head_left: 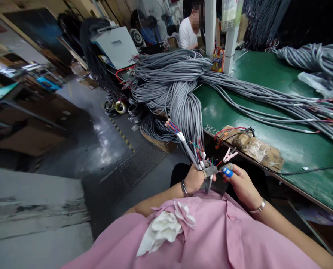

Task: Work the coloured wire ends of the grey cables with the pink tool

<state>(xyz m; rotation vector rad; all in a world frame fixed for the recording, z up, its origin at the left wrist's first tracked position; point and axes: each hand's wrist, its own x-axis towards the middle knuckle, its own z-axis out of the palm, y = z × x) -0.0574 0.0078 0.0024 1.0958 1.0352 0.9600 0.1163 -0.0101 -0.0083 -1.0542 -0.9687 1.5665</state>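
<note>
Head view: gray cables [188, 149] gripped over the lap, beside the worktop's [318, 183] near edge

The left hand [196, 180] is closed around the gray cables, whose colored wires [172, 127] fan out above it. The right hand [243, 182] is drawn narrow, thumb and finger together just beside the wire ends; a blue wrap [227, 172] covers one digit.

Both hands work in the gap between the body and the worktop, whose near edge slants down to the right. A wooden block [263, 152] lies along that edge, with a pink clip [229, 154] jutting past it. Green surface shows between the block and the long cable run [256, 95] behind. A cable pile [166, 63] spills over the left end; floor [104, 145] stretches farther left.

Whether the right fingertips grip a wire, I cannot tell. The gray cables' lower ends vanish toward the lap, the right-hand coil [318, 56] is cut off by the frame, and the pile partly hides a seated person [187, 33].
</note>
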